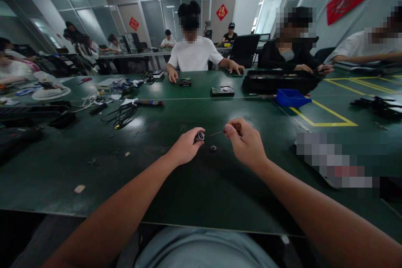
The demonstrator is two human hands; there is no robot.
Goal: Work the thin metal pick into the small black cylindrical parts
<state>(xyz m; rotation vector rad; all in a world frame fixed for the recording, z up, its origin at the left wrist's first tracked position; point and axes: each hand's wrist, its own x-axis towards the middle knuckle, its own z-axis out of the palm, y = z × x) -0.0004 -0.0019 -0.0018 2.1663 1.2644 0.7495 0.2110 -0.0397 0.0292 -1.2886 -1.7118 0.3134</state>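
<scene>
My left hand [186, 147] is closed around a small dark cylinder with a pale ring at its end [199, 137]; the fingers cover most of it. In my right hand [249, 142] is a screwdriver [217, 133], its brown handle gripped between thumb and fingers. The thin shaft points left toward the cylinder's ringed end, with a small gap between them. On the green table below and between both hands lies a small round dark part [213, 148], touched by neither hand.
Cables [121, 114] and a pen-like tool [149, 102] lie at left. Ahead are a hard drive [222, 91], a blue scoop-shaped tray [292, 98] and a long black case [279, 81]. A co-worker in white [194, 52] sits opposite. Yellow tape [333, 124] marks the table at right.
</scene>
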